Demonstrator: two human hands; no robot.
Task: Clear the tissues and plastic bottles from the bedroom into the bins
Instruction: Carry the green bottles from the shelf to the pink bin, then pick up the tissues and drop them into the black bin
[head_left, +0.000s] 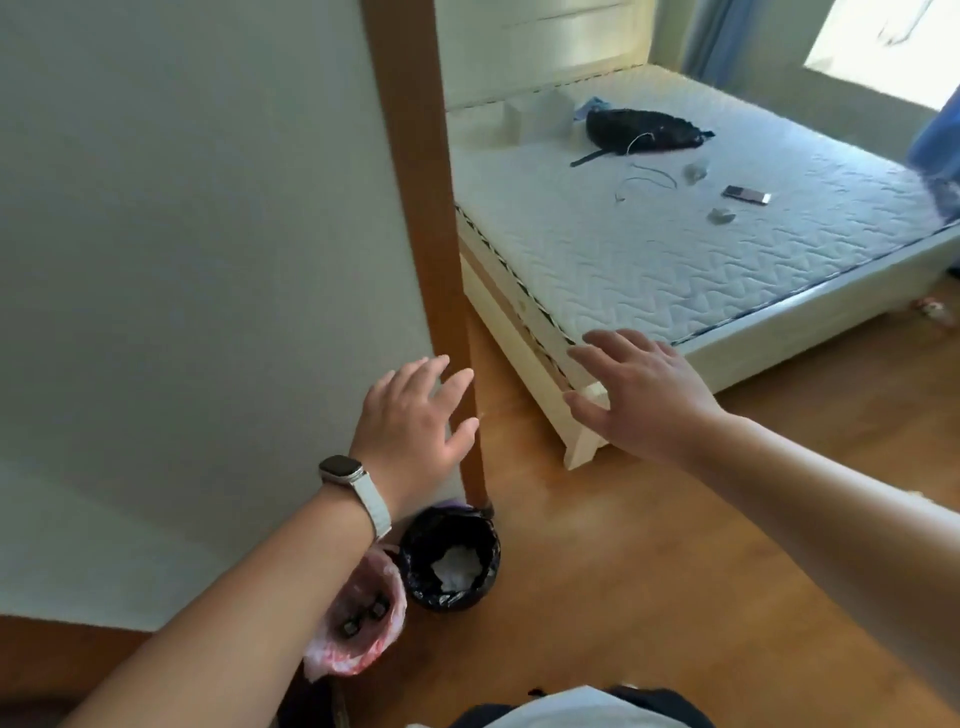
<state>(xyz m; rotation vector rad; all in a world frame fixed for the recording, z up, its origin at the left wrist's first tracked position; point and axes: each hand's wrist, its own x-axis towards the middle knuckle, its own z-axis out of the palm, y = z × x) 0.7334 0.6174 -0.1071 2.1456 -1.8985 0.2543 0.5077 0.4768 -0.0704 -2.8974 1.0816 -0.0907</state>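
Note:
Two crumpled tissues lie on the bare white mattress (649, 270): one (695, 171) near the black bag, another (722, 215) closer to me. On the floor by the door frame stands a black-lined bin (451, 564) with white tissue inside, and beside it a pink-lined bin (358, 629) holding dark bottle caps. My left hand (410, 421), a watch on its wrist, hangs above the bins with fingers spread and holds nothing. Out toward the bed corner reaches my right hand (639, 389), fingers straight and empty.
A brown wooden door frame (421, 208) and grey wall stand at left. On the mattress lie a black bag (641, 130), a white cable (644, 179) and a phone (746, 194). Something small (932, 312) lies on the wooden floor at far right. Blue curtains hang by the window.

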